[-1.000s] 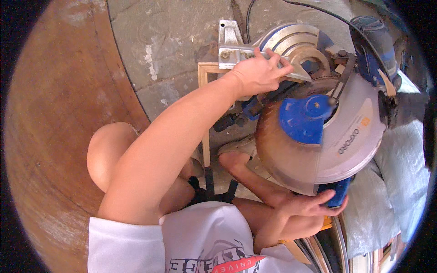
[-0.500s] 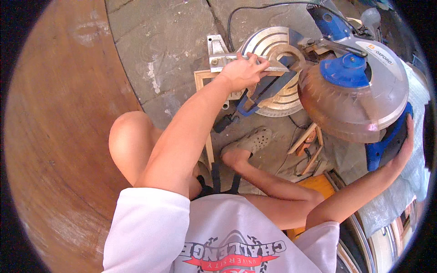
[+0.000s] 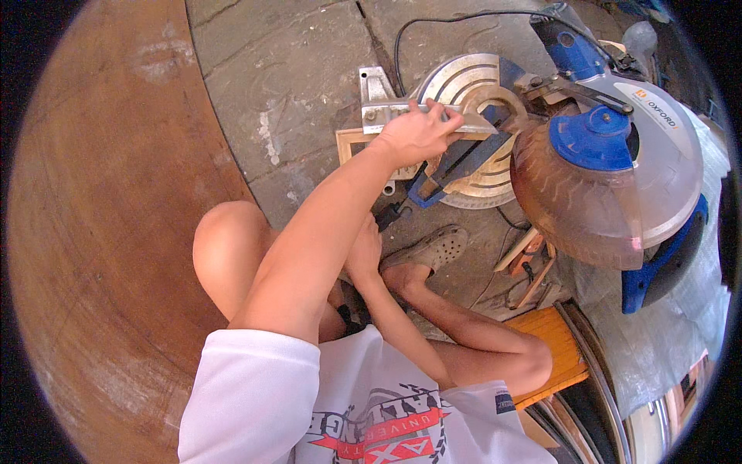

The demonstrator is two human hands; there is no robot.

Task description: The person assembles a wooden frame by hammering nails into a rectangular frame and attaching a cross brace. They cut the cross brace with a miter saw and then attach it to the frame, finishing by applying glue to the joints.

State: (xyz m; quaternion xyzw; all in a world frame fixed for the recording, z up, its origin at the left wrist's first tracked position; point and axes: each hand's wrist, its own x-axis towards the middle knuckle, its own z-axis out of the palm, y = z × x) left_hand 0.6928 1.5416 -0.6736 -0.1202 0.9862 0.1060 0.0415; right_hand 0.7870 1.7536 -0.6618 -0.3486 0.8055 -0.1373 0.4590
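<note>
My left hand [image 3: 417,135] is closed over the metal fence [image 3: 379,116] of a mitre saw, its fingers hooked over the top edge. A light wooden frame [image 3: 345,147] lies against the fence under that hand; my forearm hides much of it. My right hand [image 3: 365,249] is below my left forearm, close to the frame's lower part, with its fingers hidden. To the right, the saw's raised head has a clear blade guard [image 3: 576,205] and a blue handle [image 3: 653,267], which no hand touches. The round slotted saw table [image 3: 483,182] sits beside my left hand.
A black cable [image 3: 398,46] curves behind the saw. Small wooden pieces and an orange tool [image 3: 529,259] lie near my shoe [image 3: 444,247]. A yellow-orange wooden board [image 3: 553,348] and stacked frame strips [image 3: 595,387] are at lower right. A large brown curved surface [image 3: 116,232] fills the left.
My right hand has let go of the saw's blue handle and moved left, under my left forearm. My left hand stays at the fence. The view has shifted slightly.
</note>
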